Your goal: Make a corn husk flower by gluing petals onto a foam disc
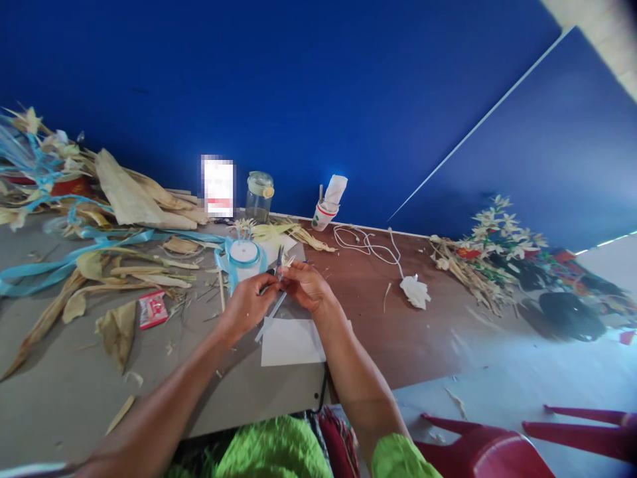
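Both hands meet above the table, over a white sheet of paper (292,342). My left hand (251,302) is closed with its fingertips pinched, near dark scissors-like blades (279,257) that point upward; which hand bears them is hard to tell. My right hand (307,284) pinches a small pale husk flower (287,261). A pale strip (271,317) slants down from between the hands toward the paper. Just behind my left hand stands a white, blue-rimmed container (245,255) with small pale flowers at its back.
Dried husks (132,196), a blue ribbon (30,282) and a red packet (153,310) lie left. A glass jar (259,197) and paper cup (324,216) stand behind. Right are a white cord (369,245), crumpled tissue (415,292) and flower bunch (497,229); red chair (502,455) below.
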Action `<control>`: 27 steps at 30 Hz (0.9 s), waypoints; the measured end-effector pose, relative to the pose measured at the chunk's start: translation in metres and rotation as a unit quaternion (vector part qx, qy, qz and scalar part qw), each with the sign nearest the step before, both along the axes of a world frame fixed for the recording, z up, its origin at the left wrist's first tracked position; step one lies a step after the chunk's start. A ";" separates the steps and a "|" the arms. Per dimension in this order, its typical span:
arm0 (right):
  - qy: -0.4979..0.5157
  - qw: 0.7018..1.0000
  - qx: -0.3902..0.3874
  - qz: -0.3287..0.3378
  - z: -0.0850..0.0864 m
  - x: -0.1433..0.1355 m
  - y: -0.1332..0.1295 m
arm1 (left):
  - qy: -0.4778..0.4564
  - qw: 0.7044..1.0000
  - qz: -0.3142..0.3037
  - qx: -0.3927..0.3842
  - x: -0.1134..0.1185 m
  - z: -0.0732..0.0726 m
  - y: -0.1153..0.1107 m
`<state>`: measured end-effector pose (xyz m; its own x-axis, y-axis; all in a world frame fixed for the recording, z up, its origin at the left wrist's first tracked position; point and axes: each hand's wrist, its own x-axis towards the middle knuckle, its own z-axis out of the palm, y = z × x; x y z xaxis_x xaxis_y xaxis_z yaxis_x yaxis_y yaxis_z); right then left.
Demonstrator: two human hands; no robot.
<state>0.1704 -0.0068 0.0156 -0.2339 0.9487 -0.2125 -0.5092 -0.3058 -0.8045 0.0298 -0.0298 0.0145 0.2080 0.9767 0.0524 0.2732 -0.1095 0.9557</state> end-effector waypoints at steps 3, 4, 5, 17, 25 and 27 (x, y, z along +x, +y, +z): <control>-0.002 1.000 -0.028 -0.006 -0.003 -0.001 0.000 | 0.080 0.995 0.004 0.057 -0.001 -0.003 -0.001; -0.003 0.999 -0.036 -0.006 -0.003 0.000 0.000 | 0.096 0.993 0.006 0.069 -0.001 -0.003 -0.001; -0.004 0.999 -0.040 -0.001 -0.003 0.000 0.000 | 0.101 0.992 0.009 0.074 -0.001 -0.003 -0.001; 0.033 0.996 0.012 0.077 0.003 0.001 -0.003 | -0.143 0.982 -0.057 -0.113 -0.001 0.014 -0.003; -0.010 1.000 0.008 -0.028 0.001 -0.006 -0.002 | 0.020 0.999 -0.031 0.008 -0.002 -0.001 0.002; -0.049 0.998 0.018 -0.046 -0.001 -0.007 -0.001 | 0.067 0.997 -0.016 0.041 -0.002 -0.004 0.002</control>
